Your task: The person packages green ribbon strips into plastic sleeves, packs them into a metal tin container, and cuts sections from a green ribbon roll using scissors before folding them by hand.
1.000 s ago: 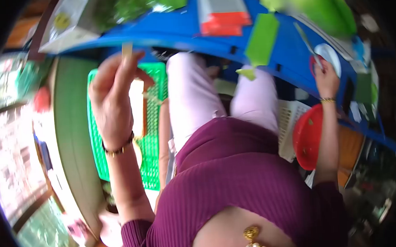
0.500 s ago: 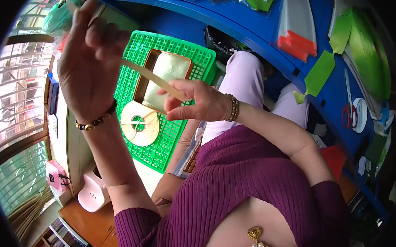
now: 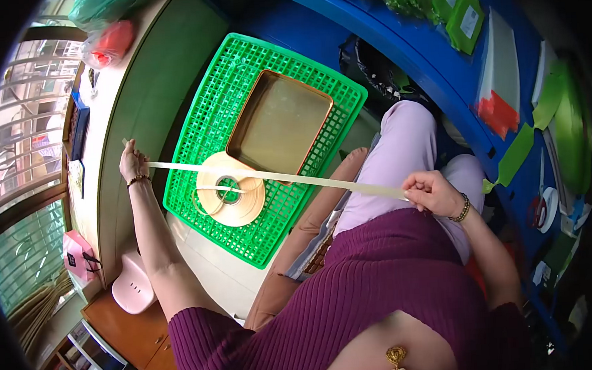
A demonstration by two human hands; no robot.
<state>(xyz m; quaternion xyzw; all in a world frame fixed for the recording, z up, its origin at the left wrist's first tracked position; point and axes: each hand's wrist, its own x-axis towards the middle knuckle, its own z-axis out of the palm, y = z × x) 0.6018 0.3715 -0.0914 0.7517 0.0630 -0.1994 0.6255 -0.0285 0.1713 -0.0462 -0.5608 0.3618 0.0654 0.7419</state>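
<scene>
At centre, a green crate (image 3: 277, 214) bears a tin (image 3: 286, 125) and ribbon roll (image 3: 245, 211); upper right, a blue table (image 3: 431, 77) bears green packets (image 3: 465, 22)

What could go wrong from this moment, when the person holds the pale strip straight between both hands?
1. The right hand pinches the strip near its end, so a strong pull might make it slip out.
2. A loose strand lies over the roll on the green crate; if the strip were lowered there, the two could perhaps tangle.
</scene>
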